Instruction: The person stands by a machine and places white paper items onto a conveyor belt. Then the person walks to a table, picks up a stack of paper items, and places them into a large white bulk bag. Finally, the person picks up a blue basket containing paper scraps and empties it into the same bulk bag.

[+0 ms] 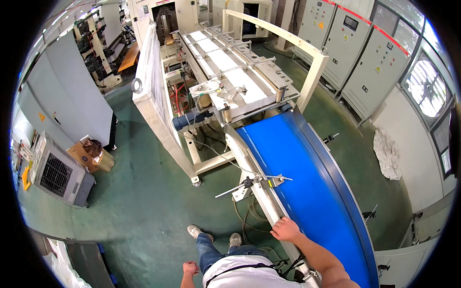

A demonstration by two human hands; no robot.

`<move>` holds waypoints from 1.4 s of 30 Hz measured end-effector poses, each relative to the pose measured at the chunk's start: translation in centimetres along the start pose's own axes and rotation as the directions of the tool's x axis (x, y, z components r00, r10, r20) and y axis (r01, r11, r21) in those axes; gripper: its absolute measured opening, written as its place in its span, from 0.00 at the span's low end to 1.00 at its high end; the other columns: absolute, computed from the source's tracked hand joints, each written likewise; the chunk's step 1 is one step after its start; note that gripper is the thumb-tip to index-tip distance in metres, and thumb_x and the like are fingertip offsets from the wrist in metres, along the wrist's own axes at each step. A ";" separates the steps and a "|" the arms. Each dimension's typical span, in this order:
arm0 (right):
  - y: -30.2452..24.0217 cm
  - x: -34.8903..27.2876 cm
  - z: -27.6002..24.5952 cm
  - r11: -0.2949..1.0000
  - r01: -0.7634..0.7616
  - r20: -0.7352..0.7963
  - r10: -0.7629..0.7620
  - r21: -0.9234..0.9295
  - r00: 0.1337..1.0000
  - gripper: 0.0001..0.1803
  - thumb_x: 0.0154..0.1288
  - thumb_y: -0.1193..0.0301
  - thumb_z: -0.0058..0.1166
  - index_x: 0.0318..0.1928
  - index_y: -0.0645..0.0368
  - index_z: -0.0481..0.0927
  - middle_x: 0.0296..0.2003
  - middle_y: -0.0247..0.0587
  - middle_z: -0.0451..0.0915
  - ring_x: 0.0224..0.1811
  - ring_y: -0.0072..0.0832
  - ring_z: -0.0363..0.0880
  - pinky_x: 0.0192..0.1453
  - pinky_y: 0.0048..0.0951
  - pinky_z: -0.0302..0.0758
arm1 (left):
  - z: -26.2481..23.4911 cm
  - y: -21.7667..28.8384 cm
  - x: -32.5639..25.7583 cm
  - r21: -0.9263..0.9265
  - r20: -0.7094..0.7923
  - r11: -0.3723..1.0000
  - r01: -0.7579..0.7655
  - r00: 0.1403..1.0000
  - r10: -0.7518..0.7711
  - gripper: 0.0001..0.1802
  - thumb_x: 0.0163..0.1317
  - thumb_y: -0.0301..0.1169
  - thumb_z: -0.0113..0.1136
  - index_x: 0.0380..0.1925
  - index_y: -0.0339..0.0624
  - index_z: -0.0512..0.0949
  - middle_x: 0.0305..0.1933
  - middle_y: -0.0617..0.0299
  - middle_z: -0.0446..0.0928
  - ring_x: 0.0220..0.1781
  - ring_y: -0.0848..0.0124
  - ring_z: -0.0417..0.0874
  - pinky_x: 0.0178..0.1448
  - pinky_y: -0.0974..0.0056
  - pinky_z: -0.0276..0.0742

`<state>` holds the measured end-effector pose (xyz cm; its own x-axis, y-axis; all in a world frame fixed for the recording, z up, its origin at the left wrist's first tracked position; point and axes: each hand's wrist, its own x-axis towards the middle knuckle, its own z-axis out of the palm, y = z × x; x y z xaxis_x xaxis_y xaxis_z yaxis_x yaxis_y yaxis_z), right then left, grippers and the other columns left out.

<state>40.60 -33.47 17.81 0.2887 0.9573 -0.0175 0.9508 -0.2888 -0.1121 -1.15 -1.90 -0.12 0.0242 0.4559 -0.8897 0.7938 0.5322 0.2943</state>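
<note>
My right hand (286, 229) rests on the pale metal side rail (265, 199) of a conveyor, its fingers curled over the edge. Beside it runs the wide blue conveyor belt (307, 177), with nothing lying on the part that shows. Down at my left side hangs my left hand (190, 268), loosely closed, with nothing visible in it. Ahead of the belt, a long white stack (249, 86) lies in the metal guides of a machine. A sensor bracket (273, 182) with a thin rod is clamped to the rail, forward of my right hand.
The machine's cream frame (161, 129) stands ahead, with cables hanging beneath. Grey control cabinets (374, 72) line the right side. An air cooler (62, 170), a cardboard box (82, 154) and a tall pale cabinet (67, 91) are on the left. Green floor (139, 206) surrounds my feet.
</note>
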 end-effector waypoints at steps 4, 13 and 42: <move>0.1 -0.1 0.2 1.000 0.002 -0.008 -0.002 -0.014 1.000 0.15 0.58 0.57 0.53 0.21 0.52 0.77 0.22 0.34 0.76 0.30 0.30 0.77 0.42 0.31 0.68 | 0.1 0.0 0.2 0.033 0.022 0.999 0.006 1.000 -0.007 0.15 0.62 0.29 0.50 0.48 0.38 0.74 0.27 0.55 0.80 0.23 0.65 0.82 0.26 0.55 0.81; 0.1 0.3 0.2 1.000 0.012 -0.047 -0.012 -0.007 0.999 0.14 0.55 0.58 0.55 0.19 0.53 0.77 0.21 0.32 0.76 0.28 0.29 0.76 0.40 0.30 0.68 | -1.0 -8.3 10.3 0.294 0.154 0.705 -0.646 0.759 0.632 0.12 0.62 0.30 0.53 0.44 0.37 0.74 0.25 0.54 0.79 0.22 0.62 0.82 0.25 0.53 0.81; 9.9 -3.2 2.1 0.155 -0.453 -0.138 0.988 0.878 0.070 0.29 0.71 0.56 0.44 0.62 0.65 0.66 0.61 0.55 0.67 0.64 0.47 0.65 0.67 0.38 0.61 | -4.5 -4.2 7.3 0.409 0.091 0.831 -0.376 0.923 0.373 0.13 0.56 0.38 0.54 0.34 0.41 0.79 0.31 0.56 0.78 0.31 0.60 0.79 0.31 0.55 0.76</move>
<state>48.84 -39.30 14.69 0.9750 -0.2207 0.0253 -0.0822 -0.4641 -0.8820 -7.05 2.40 -6.25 0.3739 0.5542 -0.7437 0.8994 -0.0210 0.4365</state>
